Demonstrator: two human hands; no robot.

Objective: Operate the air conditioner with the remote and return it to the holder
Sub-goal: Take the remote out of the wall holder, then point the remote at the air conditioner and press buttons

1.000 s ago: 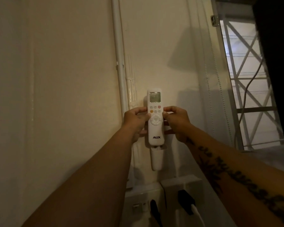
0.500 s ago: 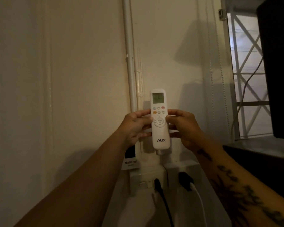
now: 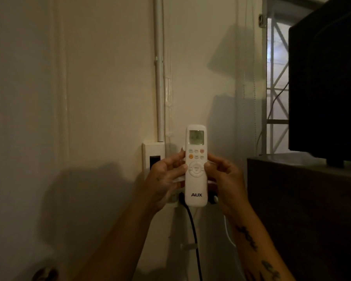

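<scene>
White remote [image 3: 196, 175] marked AUX, upright in mid-air just in front of the wall [image 3: 101, 98], screen at the top, gripped on both edges: left hand [image 3: 166, 179] clasping its left side, right hand [image 3: 225, 181] its right, thumb by the round button pad. Behind and below, a black cable [image 3: 194, 236] hanging down the wall, a white pipe [image 3: 159, 78] running up to the left, a switch box [image 3: 152, 159] at its foot. Off to the right, a dark cabinet [image 3: 304, 209] and a black screen [image 3: 326, 78] beside a window [image 3: 277, 88].
</scene>
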